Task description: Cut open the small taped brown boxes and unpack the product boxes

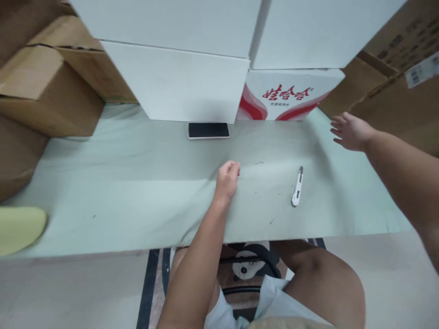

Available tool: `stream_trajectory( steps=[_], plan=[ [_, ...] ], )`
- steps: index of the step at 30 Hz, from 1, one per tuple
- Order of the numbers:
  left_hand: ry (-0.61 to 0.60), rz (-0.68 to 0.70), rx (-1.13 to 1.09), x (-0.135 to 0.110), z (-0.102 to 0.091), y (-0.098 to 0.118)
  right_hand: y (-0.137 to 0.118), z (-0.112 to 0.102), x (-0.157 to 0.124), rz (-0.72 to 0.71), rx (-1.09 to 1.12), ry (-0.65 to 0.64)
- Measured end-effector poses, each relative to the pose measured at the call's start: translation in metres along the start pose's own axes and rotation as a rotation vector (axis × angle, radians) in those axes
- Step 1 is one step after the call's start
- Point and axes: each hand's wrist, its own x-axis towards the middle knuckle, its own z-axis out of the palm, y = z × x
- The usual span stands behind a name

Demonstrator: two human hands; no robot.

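Observation:
My left hand (227, 179) rests on the pale green cloth of the table (164, 201), its fingers curled in, and nothing shows sticking out of them. Out to the right, my right hand (355, 132) is open with fingers apart, holding nothing, in front of the brown cartons. Between the two hands, nearer to me, lies a white utility knife (297, 187) with its dark tip pointing away. Beyond my left hand a phone (209, 130) with a dark screen lies flat against the foot of a white box (192, 87).
White boxes are stacked along the back, one with red lettering (286, 96). Brown cartons (65, 91) stand at the left, and more cartons (394, 100) at the right. A yellow-green rounded object (22, 228) sits at the left edge. Small dark scraps dot the cloth.

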Motion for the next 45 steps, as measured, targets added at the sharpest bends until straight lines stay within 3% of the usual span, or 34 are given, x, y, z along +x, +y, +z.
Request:
stream_trajectory(
  steps=[3,6,10,13,18,24,27,30,33,37,42,45],
  plan=[
    [0.006,-0.006,-0.021,-0.007,-0.009,0.0,-0.016,0.01,-0.036,0.052,0.045,-0.076],
    [0.027,-0.002,-0.068,-0.013,-0.021,0.003,-0.042,0.03,-0.066,-0.031,0.002,-0.16],
    [0.047,0.014,-0.15,-0.021,-0.038,0.011,-0.088,0.08,-0.104,-0.22,-0.107,-0.287],
    [0.057,0.019,-0.217,-0.027,-0.051,0.017,-0.125,0.138,-0.139,-0.359,-0.204,-0.369],
    [0.133,0.004,-0.34,-0.027,-0.08,0.023,-0.18,0.257,-0.206,-0.622,-0.318,-0.504],
    [0.244,-0.015,-0.459,-0.035,-0.131,0.035,-0.236,0.405,-0.271,-1.336,-0.567,-0.561],
    [0.278,-0.036,-0.497,-0.044,-0.154,0.042,-0.266,0.469,-0.298,-1.454,-0.556,-0.514],
    [0.291,-0.048,-0.538,-0.051,-0.173,0.044,-0.292,0.517,-0.319,-1.445,-0.49,-0.452],
    [0.3,-0.047,-0.564,-0.054,-0.188,0.045,-0.307,0.543,-0.33,-1.403,-0.483,-0.376],
    [0.317,-0.042,-0.595,-0.054,-0.197,0.047,-0.311,0.557,-0.335,-1.41,-0.544,-0.271],
    [0.305,-0.056,-0.629,-0.055,-0.194,0.048,-0.321,0.562,-0.348,-1.326,-0.637,-0.266],
    [0.315,-0.044,-0.628,-0.057,-0.195,0.048,-0.321,0.55,-0.358,-1.299,-0.731,-0.266]
  ],
)
